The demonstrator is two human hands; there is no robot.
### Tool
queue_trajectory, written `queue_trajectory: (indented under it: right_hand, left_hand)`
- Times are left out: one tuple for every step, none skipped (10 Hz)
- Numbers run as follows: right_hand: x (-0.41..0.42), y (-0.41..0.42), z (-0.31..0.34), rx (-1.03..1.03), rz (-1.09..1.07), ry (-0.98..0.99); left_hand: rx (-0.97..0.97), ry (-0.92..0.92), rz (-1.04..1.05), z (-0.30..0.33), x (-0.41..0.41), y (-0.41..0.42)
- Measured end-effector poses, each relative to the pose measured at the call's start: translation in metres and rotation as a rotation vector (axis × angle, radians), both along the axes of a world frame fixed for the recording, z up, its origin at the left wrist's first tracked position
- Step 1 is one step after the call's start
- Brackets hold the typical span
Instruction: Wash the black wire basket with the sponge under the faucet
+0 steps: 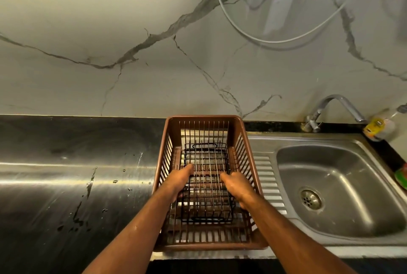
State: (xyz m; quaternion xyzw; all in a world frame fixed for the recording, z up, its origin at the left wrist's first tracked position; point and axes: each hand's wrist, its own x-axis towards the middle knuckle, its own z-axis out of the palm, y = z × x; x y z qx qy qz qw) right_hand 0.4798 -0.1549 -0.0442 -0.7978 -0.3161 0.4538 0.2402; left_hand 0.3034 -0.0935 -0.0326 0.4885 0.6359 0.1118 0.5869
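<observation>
Black wire basket [206, 182] lies inside a brown plastic crate [239, 135], long axis running away from the viewer, a loop handle at the far end and another at the near end. Crate sits on the ribbed steel drainboard [267, 176], partly overlapping the black countertop [66, 185] to its left.

Left hand [179, 181] reaches into the crate and grips the left side of the wire basket; thumb lies along the top edge, fingers curl under and are mostly hidden. Right hand [235, 186] grips the right side of the basket, fingers wrapped over the wires. Whether the basket rests on the crate floor or is lifted off it: cannot tell.

Sink bowl [352, 212] to the right of the drainboard, drain strainer [311, 199] at its bottom. Faucet [337, 106] stands at the back edge, spout pointing right; no water seen running. Green sponge [402, 176] at the far right rim of the sink, mostly cut off by the frame edge. A clear bottle with a yellow label [380, 125] lies at the back right corner.

Countertop carries scattered water droplets and streaks [88, 185]. Marble-patterned wall [132, 53] behind, with a white hose [275, 41] looping down it.
</observation>
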Motion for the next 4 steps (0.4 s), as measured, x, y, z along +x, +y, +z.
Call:
queue_trajectory:
  right_hand:
    - [-0.001, -0.002, 0.001, 0.033, 0.023, -0.040]
    - [-0.004, -0.004, 0.008, 0.113, 0.058, -0.149]
    - [-0.006, -0.002, 0.017, 0.203, 0.078, -0.220]
    - [-0.009, 0.004, 0.029, 0.323, 0.148, -0.360]
  left_hand:
    - [0.033, 0.058, -0.011, 0.004, 0.001, -0.002]
    - [0.093, 0.184, -0.057, 0.006, 0.004, -0.002]
    - [0.224, 0.338, -0.147, 0.019, 0.006, -0.004]
    - [0.346, 0.404, -0.129, 0.032, 0.011, -0.006]
